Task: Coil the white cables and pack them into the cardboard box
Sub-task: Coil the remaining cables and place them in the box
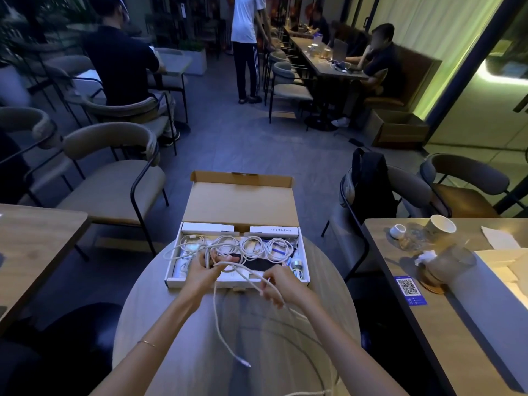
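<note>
White cable (228, 324) trailing toward viewer, both hands gripping, cardboard box (240, 201) beyond

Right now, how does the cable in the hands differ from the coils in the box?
The held cable is loose, only partly looped; the coils are wound into neat rings. The held cable is pinched by the left hand and right hand, its plug end dangling over the table; the coils lie untouched in a row inside the box. Both are white.

One head-worn wide-angle view looks forward and down, close over the round table (177, 332).
</note>
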The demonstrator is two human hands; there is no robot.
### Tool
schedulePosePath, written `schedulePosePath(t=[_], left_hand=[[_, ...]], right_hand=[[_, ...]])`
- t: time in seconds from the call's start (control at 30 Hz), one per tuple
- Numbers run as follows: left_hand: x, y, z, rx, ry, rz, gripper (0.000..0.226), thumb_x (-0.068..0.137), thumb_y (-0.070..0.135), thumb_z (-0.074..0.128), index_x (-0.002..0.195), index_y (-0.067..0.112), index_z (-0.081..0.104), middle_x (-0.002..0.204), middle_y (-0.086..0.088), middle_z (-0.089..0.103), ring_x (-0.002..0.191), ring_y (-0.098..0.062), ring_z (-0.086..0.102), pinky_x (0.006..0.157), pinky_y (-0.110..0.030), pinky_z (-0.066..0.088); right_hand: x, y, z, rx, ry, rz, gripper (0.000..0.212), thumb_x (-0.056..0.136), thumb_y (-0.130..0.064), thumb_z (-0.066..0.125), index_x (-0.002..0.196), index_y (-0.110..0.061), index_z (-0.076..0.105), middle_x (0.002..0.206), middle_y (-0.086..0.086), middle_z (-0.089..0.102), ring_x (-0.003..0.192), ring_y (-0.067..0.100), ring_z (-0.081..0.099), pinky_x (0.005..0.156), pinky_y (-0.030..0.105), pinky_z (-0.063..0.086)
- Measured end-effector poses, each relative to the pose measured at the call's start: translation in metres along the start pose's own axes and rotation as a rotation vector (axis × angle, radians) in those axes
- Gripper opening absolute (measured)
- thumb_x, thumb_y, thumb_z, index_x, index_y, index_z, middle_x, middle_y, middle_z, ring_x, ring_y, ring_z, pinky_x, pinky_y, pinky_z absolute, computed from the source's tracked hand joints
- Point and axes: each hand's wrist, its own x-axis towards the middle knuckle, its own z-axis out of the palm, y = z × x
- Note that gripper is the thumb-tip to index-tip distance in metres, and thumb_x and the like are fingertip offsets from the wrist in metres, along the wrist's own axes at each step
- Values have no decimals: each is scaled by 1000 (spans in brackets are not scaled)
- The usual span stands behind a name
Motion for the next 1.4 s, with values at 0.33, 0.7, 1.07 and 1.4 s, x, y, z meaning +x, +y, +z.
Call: schedulePosePath(t=[0.33, 0.7, 1.07, 1.4], left_hand=[[-2, -2, 14, 88, -40, 63, 17, 78, -4, 70, 83, -7, 54, 70, -11, 64, 59, -2, 65, 54, -11, 47], [0, -2, 0, 20, 39, 4, 24, 83, -2, 65, 68, 13, 52, 75, -3, 74, 77, -5, 69, 61, -16, 46], [-1, -10, 9, 39, -13, 10, 18, 78, -2, 71, 85, 2, 55, 71, -5, 69, 73, -5, 71, 61, -16, 49], [6, -1, -26, 141, 68, 59, 20, 77, 6, 73, 75, 4, 53, 51, 8, 59, 49, 0, 53, 47, -10, 39]], right_hand=[[6, -23, 3, 77, 128, -107, 10, 80, -22, 71, 85, -14, 72, 79, 5, 67, 59, 8, 59, 52, 19, 47], [2, 32, 5, -351, -100, 124, 25, 80, -4, 62, 58, -16, 58, 66, 9, 65, 69, 27, 69, 53, 27, 47], [8, -30, 5, 458, 43, -73, 12, 85, -10, 69, 88, 1, 69, 56, 5, 61, 39, 6, 57, 43, 18, 49], [9, 29, 5, -214, -342, 119, 16, 85, -3, 64, 73, -11, 70, 57, -4, 66, 41, 3, 56, 54, 19, 53]])
